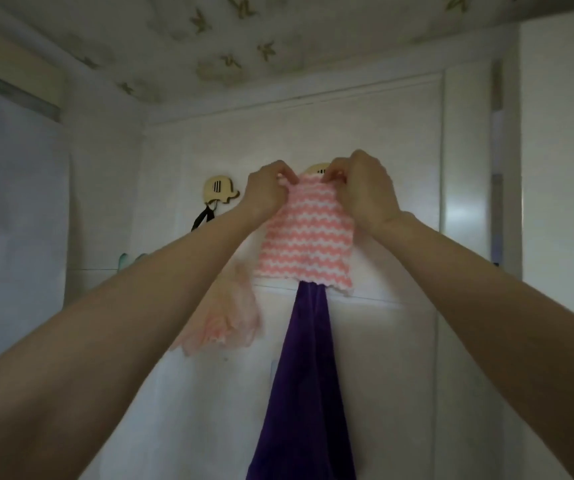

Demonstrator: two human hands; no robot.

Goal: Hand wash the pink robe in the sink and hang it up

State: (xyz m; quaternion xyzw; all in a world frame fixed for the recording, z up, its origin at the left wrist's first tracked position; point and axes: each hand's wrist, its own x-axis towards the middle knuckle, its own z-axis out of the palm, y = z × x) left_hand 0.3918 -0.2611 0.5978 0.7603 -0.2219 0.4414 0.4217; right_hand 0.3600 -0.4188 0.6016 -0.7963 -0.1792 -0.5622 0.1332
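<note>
Door [400,358] hooks [221,191]: purple towel [304,393], pink cloth [308,237], maybe strap [202,216].

Dim, soft-focus, wide-angle warp at edges

Two hands are up: the left hand [265,194] sits just up and left of the purple towel's top, the right hand [365,194] just up and right of it. One purple towel [304,393], and that's our marker. One pink-and-white striped cloth [308,244] hangs directly above the towel. One paler pink ruffled piece [225,318] is at the towel's left; whether it's its own item or part of that cloth, can't tell. Wooden elephant-shaped hooks, count two: the first hook [221,191] well up-left of the towel, the second hook [315,167] straight above it, mostly hidden. One black strap [202,216], up-left of the towel too.
</note>
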